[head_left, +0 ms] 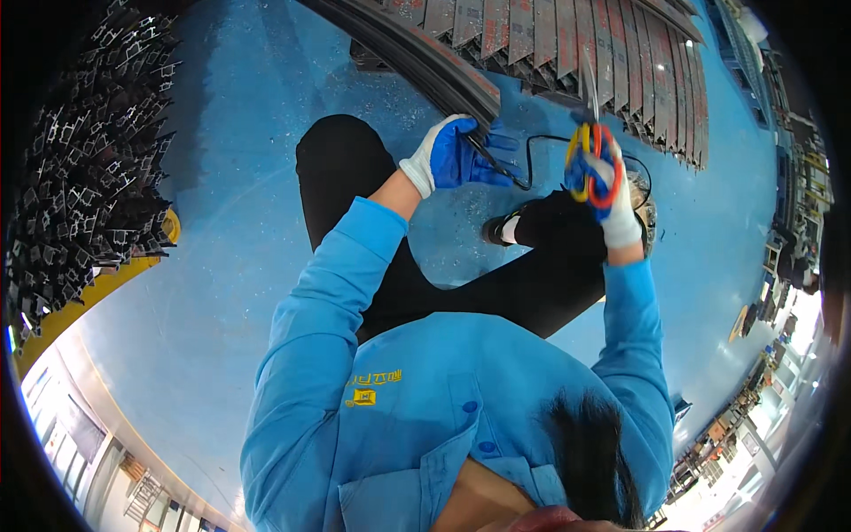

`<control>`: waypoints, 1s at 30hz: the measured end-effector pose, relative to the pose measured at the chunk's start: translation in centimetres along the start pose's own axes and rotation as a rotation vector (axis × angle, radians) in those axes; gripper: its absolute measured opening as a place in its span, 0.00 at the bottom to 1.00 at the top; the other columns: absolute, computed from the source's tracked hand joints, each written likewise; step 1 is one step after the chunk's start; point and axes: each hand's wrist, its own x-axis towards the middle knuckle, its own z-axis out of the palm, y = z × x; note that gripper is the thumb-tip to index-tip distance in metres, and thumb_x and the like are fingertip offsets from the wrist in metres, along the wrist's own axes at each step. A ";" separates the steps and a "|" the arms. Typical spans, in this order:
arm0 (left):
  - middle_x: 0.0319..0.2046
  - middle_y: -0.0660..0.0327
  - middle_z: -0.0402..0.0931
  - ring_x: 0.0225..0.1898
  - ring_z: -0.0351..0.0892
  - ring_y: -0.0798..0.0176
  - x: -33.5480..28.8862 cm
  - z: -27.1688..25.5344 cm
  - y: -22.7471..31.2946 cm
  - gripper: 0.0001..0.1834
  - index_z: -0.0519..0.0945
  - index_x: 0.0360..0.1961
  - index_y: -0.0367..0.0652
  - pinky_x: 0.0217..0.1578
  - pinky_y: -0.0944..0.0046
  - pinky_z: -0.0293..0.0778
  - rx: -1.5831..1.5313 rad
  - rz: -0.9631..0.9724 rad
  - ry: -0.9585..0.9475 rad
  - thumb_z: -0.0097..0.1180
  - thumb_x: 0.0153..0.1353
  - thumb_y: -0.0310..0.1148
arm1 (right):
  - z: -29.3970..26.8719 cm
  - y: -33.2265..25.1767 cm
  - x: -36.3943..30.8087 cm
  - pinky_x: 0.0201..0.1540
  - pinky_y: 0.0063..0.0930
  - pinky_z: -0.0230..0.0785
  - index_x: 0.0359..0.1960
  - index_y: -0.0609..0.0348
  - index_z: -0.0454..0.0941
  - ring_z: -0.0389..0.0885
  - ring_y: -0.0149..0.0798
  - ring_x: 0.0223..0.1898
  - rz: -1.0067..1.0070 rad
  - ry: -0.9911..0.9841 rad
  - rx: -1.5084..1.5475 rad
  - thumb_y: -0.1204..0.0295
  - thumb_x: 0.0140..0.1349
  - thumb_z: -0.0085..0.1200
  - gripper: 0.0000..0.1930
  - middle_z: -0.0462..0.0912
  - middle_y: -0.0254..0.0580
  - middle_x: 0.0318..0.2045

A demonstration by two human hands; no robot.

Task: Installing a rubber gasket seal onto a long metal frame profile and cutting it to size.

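My left hand (465, 158) wears a white and blue glove, its fingers stretched out and apart. Across its palm lies a black cord (529, 164), which loops over to the right. The hand is beside the near end of a bundle of long dark strips (443, 75); whether it touches the bundle I cannot tell. In the same kind of glove, my right hand (603, 177) is closed around scissors (599, 133) with yellow and red handles. Their blades point up and away from me. More of the cord shows behind the right hand, partly hidden by it.
Long dark metal-like profiles (567, 44) lie in rows at the far side. Many more stand stacked in a yellow-edged rack (97, 288) at left. Small shavings dot the blue floor (239, 222). My black-trousered legs are spread below my hands.
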 end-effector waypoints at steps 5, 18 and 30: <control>0.52 0.42 0.72 0.53 0.72 0.38 0.3 0.5 -0.3 0.25 0.68 0.57 0.42 0.51 0.33 0.67 0.008 0.011 -0.027 0.45 0.60 0.40 | 4.2 0.9 -9.3 0.31 0.29 0.74 0.53 0.63 0.66 0.79 0.38 0.31 0.198 0.007 0.216 0.63 0.64 0.47 0.20 0.76 0.46 0.38; 0.55 0.41 0.68 0.54 0.68 0.30 1.8 -1.4 -0.8 0.30 0.64 0.61 0.42 0.53 0.33 0.64 0.104 0.016 -0.046 0.39 0.60 0.46 | 7.9 5.0 -12.6 0.27 0.24 0.75 0.49 0.57 0.69 0.79 0.35 0.31 0.493 -0.047 0.020 0.43 0.63 0.45 0.28 0.77 0.43 0.36; 0.55 0.40 0.69 0.52 0.69 0.27 2.2 -1.7 -0.8 0.31 0.63 0.62 0.41 0.54 0.30 0.61 0.108 0.012 0.013 0.37 0.60 0.46 | 9.0 4.8 -10.3 0.21 0.23 0.72 0.45 0.57 0.71 0.79 0.34 0.26 0.617 -0.057 0.060 0.44 0.62 0.47 0.26 0.77 0.39 0.29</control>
